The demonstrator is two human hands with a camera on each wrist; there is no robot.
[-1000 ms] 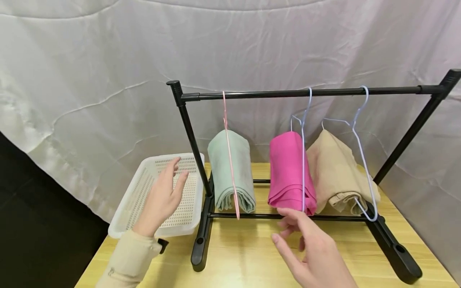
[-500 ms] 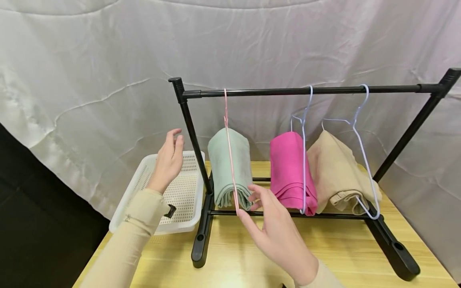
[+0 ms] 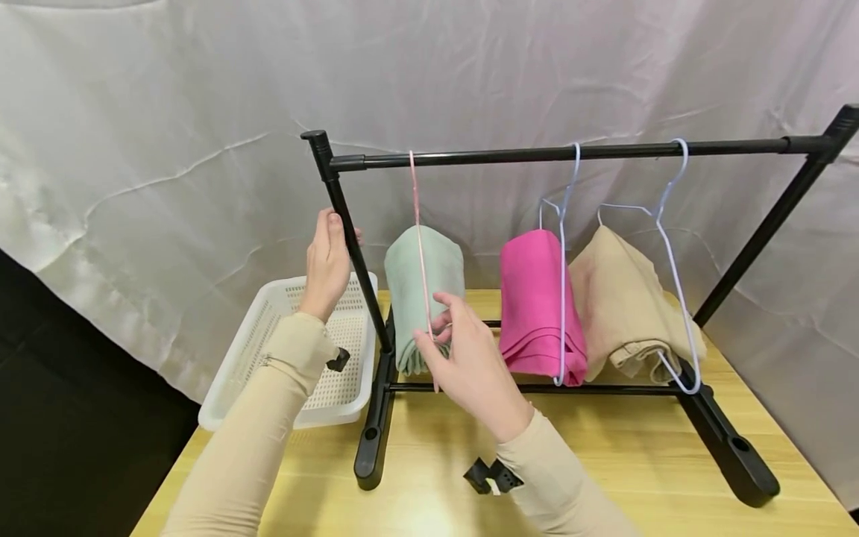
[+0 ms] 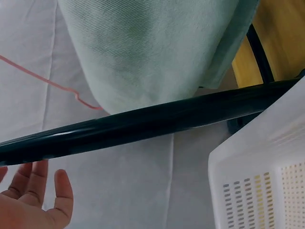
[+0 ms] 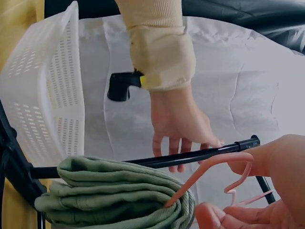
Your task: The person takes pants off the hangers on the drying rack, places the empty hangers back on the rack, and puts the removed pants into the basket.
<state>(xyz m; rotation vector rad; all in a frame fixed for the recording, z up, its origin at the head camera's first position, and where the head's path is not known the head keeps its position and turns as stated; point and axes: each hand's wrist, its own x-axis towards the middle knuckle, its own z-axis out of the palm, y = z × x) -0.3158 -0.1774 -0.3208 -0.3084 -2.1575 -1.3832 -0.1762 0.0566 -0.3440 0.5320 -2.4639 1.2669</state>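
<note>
A pale green folded cloth (image 3: 403,276) drapes over a pink hanger (image 3: 415,194) on the black rack's top rail (image 3: 483,156). My right hand (image 3: 466,358) is at the hanger's lower front part, thumb on one side and fingers on the other. In the right wrist view the hanger's bent end (image 5: 245,160) sits between spread thumb and fingers. My left hand (image 3: 327,265) reaches to the rack's left post (image 3: 359,261), some fingers passing behind it. From the left wrist, its fingers (image 4: 38,183) extend up to the black post with the thumb apart.
A white perforated basket (image 3: 224,373) stands left of the rack on the wooden table (image 3: 416,462). Farther right, a magenta cloth (image 3: 533,298) and beige trousers (image 3: 617,291) hang on lavender hangers. The rack's feet (image 3: 728,444) spread toward the front. A pale curtain (image 3: 201,112) hangs behind.
My right hand has moved left from beside the magenta cloth to the pink hanger. My left hand has risen from over the basket to the left post. The view has shifted slightly.
</note>
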